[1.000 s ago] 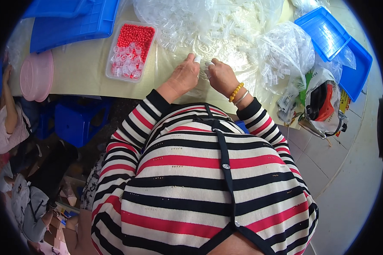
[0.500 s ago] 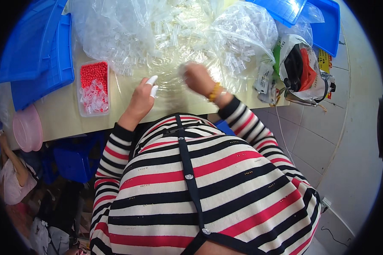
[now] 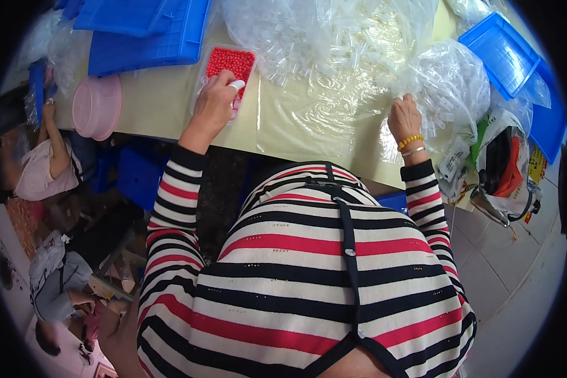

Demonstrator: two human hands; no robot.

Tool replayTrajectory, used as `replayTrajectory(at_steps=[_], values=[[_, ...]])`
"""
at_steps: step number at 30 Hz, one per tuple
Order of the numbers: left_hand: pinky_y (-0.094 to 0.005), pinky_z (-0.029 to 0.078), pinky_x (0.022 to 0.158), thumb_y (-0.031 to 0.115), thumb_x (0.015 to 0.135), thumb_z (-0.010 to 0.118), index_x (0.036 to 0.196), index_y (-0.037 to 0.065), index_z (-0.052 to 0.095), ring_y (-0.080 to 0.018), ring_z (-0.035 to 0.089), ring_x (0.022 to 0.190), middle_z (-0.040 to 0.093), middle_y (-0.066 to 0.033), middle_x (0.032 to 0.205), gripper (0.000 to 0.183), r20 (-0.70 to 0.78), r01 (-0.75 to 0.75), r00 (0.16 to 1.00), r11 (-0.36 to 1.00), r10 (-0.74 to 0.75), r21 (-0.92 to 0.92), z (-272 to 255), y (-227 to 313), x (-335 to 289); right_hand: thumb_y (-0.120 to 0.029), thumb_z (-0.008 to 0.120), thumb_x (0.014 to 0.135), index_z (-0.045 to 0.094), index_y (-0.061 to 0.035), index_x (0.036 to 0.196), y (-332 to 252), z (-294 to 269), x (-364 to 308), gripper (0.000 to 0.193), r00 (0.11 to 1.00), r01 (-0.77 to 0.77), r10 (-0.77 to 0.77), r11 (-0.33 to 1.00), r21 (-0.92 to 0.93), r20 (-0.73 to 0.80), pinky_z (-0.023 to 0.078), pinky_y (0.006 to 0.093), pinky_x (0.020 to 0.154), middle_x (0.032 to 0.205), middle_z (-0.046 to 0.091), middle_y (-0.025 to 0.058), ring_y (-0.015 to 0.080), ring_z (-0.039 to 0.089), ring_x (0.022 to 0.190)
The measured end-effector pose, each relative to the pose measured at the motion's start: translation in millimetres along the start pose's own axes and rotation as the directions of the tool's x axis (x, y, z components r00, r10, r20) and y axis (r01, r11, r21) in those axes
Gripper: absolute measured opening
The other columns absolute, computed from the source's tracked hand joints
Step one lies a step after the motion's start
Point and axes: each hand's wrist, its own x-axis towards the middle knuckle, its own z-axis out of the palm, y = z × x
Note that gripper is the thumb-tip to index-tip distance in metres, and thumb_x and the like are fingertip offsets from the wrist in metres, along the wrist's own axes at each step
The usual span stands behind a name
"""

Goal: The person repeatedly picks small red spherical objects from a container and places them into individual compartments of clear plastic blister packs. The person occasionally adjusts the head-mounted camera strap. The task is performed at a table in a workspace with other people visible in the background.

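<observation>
My left hand (image 3: 214, 106), with white finger covers on it, reaches down into a clear plastic box (image 3: 254, 68). Red beads (image 3: 232, 60) fill the far part of that box, and small clear cup-like pieces (image 3: 234, 113) lie at its near end, partly covered by the hand. The fingers are bent together; whatever they pinch is hidden. To the right, my right hand (image 3: 404, 120) rests at the edge of the loose clear plastic tubes (image 3: 359, 53), close to a clear bag (image 3: 453, 79) of similar tubes. Its fingers are curled, and their tips are too small to make out.
Blue trays (image 3: 148, 47) lie at the far left, beside a pink round tub (image 3: 96, 107). More blue trays (image 3: 501, 53) stand at the far right. A white bag (image 3: 507, 164) with black and red contents sits at the right edge. Other people (image 3: 47, 157) are at the left.
The view has shifted left. My left hand has moved from the table onto the box of beads. My right hand has moved away to the right, beside the tubes and bag.
</observation>
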Motion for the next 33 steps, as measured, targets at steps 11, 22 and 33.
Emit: replayTrajectory(at_steps=[11, 22, 33], values=[[-0.0469, 0.047, 0.075, 0.003, 0.082, 0.055, 0.09, -0.003, 0.058, -0.0412, 0.057, 0.087, 0.055, -0.0203, 0.097, 0.01, 0.069, 0.161, 0.985, 0.987, -0.161, 0.004, 13, -18, 15, -0.009, 0.059, 0.072, 0.059, 0.0003, 0.079, 1, 17, 18, 0.012, 0.968, -0.184, 0.22, 0.951, 0.25, -0.121, 0.051, 0.0455, 0.07, 0.087, 0.058, 0.0216, 0.0396, 0.059, 0.078], [-0.0474, 0.048, 0.076, 0.012, 0.082, 0.061, 0.091, -0.001, 0.059, -0.0409, 0.058, 0.088, 0.054, -0.0195, 0.099, 0.016, 0.184, 0.18, 0.96, 0.969, -0.21, 0.167, 1, -9, 23, -0.009, 0.056, 0.084, 0.059, 0.0071, 0.094, -29, 3, -8, 0.019, 0.885, -0.465, 0.129, 0.233, 0.854, 0.447, 0.05, 0.0243, 0.05, 0.077, 0.061, 0.0073, 0.0112, 0.056, 0.058], [-0.0457, 0.047, 0.074, 0.014, 0.082, 0.063, 0.087, -0.002, 0.064, -0.0399, 0.059, 0.084, 0.061, -0.0218, 0.096, 0.016, 0.216, 0.443, 0.858, 0.884, -0.466, 0.145, -1, 0, 38, -0.008, 0.056, 0.084, 0.059, 0.0065, 0.094, -49, 16, -15, 0.017, 0.878, -0.478, 0.123, 0.306, 0.824, 0.463, 0.048, 0.0238, 0.05, 0.077, 0.062, 0.0075, 0.0116, 0.057, 0.056]])
